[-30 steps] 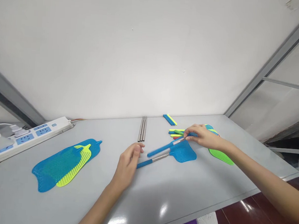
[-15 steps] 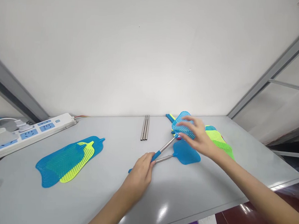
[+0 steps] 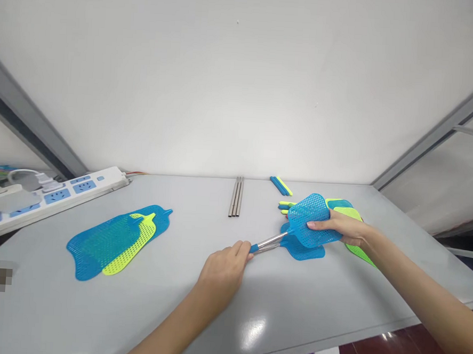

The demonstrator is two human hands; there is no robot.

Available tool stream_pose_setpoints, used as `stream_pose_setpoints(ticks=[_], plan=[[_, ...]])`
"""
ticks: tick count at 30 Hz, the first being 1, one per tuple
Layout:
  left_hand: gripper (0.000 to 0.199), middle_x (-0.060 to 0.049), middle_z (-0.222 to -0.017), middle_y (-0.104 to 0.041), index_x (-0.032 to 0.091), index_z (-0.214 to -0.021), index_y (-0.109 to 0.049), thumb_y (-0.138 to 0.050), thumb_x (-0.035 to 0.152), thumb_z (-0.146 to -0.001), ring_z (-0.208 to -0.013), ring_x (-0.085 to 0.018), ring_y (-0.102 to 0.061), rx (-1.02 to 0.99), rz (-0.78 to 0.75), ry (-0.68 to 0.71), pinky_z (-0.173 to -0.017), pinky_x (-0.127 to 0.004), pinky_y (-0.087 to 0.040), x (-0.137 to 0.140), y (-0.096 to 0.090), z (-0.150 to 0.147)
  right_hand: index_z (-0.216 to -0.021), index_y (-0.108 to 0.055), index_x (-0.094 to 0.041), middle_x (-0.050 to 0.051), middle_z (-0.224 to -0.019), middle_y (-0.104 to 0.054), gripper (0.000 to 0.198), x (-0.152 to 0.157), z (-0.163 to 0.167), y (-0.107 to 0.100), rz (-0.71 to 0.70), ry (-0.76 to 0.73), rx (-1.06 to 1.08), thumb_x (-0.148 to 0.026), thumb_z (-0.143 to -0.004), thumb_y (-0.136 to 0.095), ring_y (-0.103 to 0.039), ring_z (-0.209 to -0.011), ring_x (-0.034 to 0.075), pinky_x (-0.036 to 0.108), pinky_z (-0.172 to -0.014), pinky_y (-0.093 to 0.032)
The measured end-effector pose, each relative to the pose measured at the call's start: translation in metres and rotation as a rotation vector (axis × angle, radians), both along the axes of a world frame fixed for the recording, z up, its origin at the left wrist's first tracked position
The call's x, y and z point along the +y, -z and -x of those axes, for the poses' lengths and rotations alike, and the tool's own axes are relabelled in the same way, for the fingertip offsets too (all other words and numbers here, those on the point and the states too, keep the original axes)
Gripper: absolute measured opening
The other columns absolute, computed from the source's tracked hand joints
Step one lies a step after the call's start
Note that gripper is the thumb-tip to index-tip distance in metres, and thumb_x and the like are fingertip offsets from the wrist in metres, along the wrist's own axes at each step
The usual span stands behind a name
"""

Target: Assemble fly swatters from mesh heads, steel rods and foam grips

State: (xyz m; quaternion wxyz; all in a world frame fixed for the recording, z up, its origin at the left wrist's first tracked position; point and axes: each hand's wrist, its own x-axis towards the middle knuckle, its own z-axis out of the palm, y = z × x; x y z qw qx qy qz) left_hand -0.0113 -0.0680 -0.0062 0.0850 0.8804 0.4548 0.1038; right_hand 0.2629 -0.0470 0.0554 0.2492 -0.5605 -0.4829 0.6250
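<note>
A fly swatter (image 3: 313, 220) with a blue mesh head and metal shaft is held between both hands. My left hand (image 3: 225, 267) is closed around its blue handle, most of which the fingers hide. On the swatter's head, my right hand (image 3: 340, 227) grips the right edge, thumb on the near face. Beneath lies another blue swatter (image 3: 302, 249), its shaft running towards my left hand. Behind my right hand are several green, yellow and blue swatter heads (image 3: 348, 211), partly covered. Short blue and yellow handles (image 3: 281, 185) lie near the wall.
Blue and yellow swatter heads (image 3: 108, 241) overlap on the left of the grey table (image 3: 203, 196). Three metal rods (image 3: 236, 197) lie at the back middle. A white power strip (image 3: 112, 179) with plugs runs along the left. A white wall (image 3: 225, 91) stands behind.
My right hand has moved from above the swatter's neck to grip its head at the right edge. The held swatter has tilted lower, over the other blue one. The view has shifted slightly.
</note>
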Motion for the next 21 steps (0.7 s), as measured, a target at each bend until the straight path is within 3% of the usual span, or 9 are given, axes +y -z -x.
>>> stream_pose_setpoints(ticks=[8, 13, 21], plan=[[0.030, -0.001, -0.058, -0.050, 0.020, -0.076, -0.044, -0.018, 0.027, -0.088, -0.048, -0.012, -0.045, 0.107, -0.099, -0.024, -0.044, -0.026, -0.017, -0.005, 0.006, -0.003, -0.105, -0.055, -0.020, 0.007, -0.104, -0.058, 0.041, -0.002, 0.001, 0.009, -0.043, 0.048, 0.015, -0.026, -0.065, -0.063, -0.054, -0.095, 0.025, 0.040, -0.085, -0.042], [0.029, -0.001, -0.060, -0.052, 0.019, -0.076, -0.043, -0.018, 0.028, -0.087, -0.047, -0.012, -0.045, 0.086, 0.002, -0.005, -0.044, -0.026, -0.018, -0.004, 0.003, 0.000, -0.103, -0.055, -0.018, 0.008, -0.104, -0.059, 0.043, -0.002, 0.002, 0.018, -0.061, 0.080, 0.000, -0.027, -0.063, -0.065, -0.053, -0.096, 0.025, 0.040, -0.085, -0.042], [0.029, 0.001, -0.057, -0.048, 0.021, -0.071, -0.041, -0.018, 0.029, -0.086, -0.047, -0.013, -0.042, -0.115, 0.199, 0.035, -0.046, -0.024, -0.026, -0.004, -0.004, 0.004, -0.109, -0.051, -0.018, 0.009, -0.104, -0.058, 0.051, -0.002, 0.006, 0.021, -0.033, 0.050, 0.017, -0.028, -0.061, -0.065, -0.054, -0.095, 0.024, 0.040, -0.083, -0.043]])
